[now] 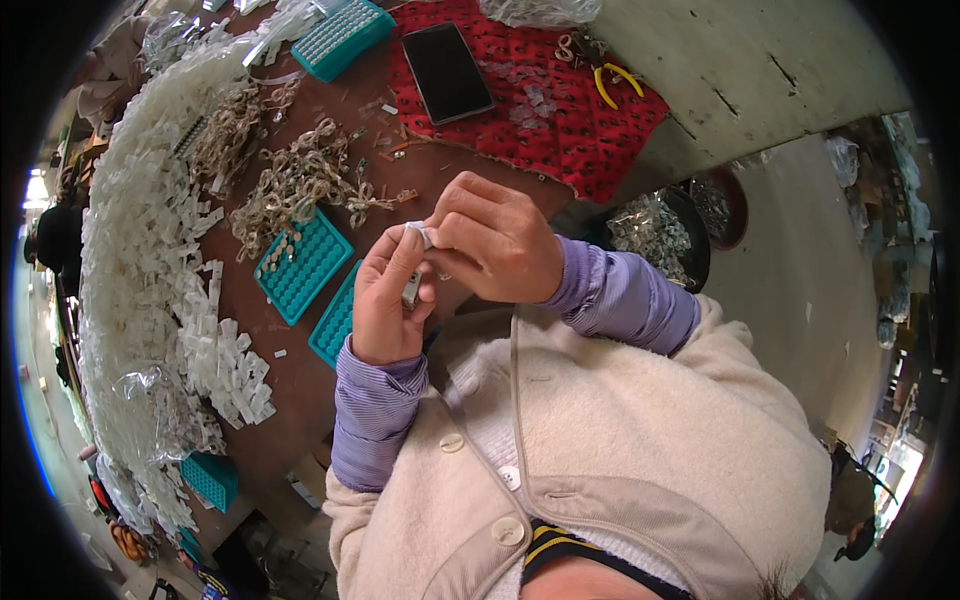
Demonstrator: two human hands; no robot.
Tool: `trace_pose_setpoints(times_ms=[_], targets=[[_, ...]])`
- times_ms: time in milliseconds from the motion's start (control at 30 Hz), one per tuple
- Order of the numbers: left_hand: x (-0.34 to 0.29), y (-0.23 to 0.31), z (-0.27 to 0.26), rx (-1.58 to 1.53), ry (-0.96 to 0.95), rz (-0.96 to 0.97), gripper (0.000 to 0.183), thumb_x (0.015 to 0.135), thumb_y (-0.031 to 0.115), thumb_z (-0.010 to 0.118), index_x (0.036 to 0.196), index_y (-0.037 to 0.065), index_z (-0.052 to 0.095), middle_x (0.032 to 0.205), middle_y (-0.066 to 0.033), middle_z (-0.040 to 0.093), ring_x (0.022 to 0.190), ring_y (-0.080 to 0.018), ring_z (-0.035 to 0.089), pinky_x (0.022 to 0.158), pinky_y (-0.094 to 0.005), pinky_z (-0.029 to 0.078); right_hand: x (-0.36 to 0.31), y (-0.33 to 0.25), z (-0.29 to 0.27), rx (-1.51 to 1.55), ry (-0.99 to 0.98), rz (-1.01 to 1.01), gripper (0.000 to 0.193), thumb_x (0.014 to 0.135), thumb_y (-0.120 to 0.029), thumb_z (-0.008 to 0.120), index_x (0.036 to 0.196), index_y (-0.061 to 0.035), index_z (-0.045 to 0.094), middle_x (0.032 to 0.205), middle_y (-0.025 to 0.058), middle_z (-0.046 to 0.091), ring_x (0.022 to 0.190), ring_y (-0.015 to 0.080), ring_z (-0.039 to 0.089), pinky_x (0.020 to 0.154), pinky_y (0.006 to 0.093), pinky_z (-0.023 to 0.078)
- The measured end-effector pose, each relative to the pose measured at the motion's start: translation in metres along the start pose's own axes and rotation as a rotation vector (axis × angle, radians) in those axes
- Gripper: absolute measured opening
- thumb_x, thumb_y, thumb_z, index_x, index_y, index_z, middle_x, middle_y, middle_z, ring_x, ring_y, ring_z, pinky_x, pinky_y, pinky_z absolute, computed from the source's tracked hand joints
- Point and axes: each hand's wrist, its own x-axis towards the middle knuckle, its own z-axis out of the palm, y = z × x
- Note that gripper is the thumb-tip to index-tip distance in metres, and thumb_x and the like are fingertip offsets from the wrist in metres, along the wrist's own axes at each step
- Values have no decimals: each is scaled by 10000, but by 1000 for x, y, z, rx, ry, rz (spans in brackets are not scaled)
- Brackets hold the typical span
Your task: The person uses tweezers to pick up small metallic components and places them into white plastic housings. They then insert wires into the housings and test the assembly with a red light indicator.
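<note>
My left hand [385,300] and my right hand [500,240] meet above the near edge of the brown table. Between their fingertips they pinch a small white piece [420,236], too small to name. Another small pale piece [411,290] shows in the curl of my left fingers, partly hidden. Just left of my hands lies a teal tray with rows of holes [312,272], with a few small beige bits on it. A second teal tray [335,318] is partly covered by my left hand. Beyond them sits a heap of beige cord loops [310,180].
White plastic pieces [150,250] pile along the left. A teal rack [342,38] stands at the back. On red patterned cloth [560,120] lie a black tablet [447,72] and yellow-handled pliers [618,84]. Tubs of shiny packets [652,235] stand at right.
</note>
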Motion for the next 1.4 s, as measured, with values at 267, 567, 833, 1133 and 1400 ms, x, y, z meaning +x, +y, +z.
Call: trace_pose_setpoints(times_ms=[267, 567, 833, 1133, 1400], targets=[[10, 18, -29, -157, 3, 232, 212, 1131, 198, 562, 1272, 54, 627, 1313, -173, 711, 624, 3, 458, 461, -143, 325, -17, 90, -59, -583, -149, 231, 81, 834, -105, 783, 888, -60, 742, 919, 79, 633, 918, 305, 624, 840, 440, 516], [-15, 14, -29, -157, -33, 145, 395, 1159, 210, 496, 1500, 14, 525, 1460, -171, 629, 686, 8, 491, 465, -144, 349, 4, 54, -38, -275, -99, 296, 119, 911, -74, 735, 993, -48, 652, 922, 104, 630, 898, 329, 646, 794, 450, 521], [-22, -2, -20, -152, 111, 135, 348, 1131, 199, 566, 1431, 22, 581, 1306, -111, 705, 738, -15, 517, 503, -145, 391, -3, 91, -84, -384, -7, 278, 85, 893, -156, 784, 915, -74, 778, 894, 75, 674, 894, 313, 662, 787, 434, 539], [-21, -9, -23, -120, 3, 107, 327, 1116, 240, 603, 1371, 39, 634, 1191, -78, 712, 705, -32, 498, 507, -156, 369, -17, 97, -60, -508, -98, 258, 116, 857, -178, 800, 887, -72, 765, 908, 64, 665, 939, 293, 655, 856, 428, 544], [-27, -10, -32, -107, 28, 54, 309, 1123, 216, 579, 1362, 25, 624, 1165, -80, 722, 701, -21, 488, 496, -158, 368, -15, 76, -38, -572, -213, 146, 120, 839, -152, 805, 877, -56, 746, 880, 81, 664, 904, 313, 656, 814, 435, 546]])
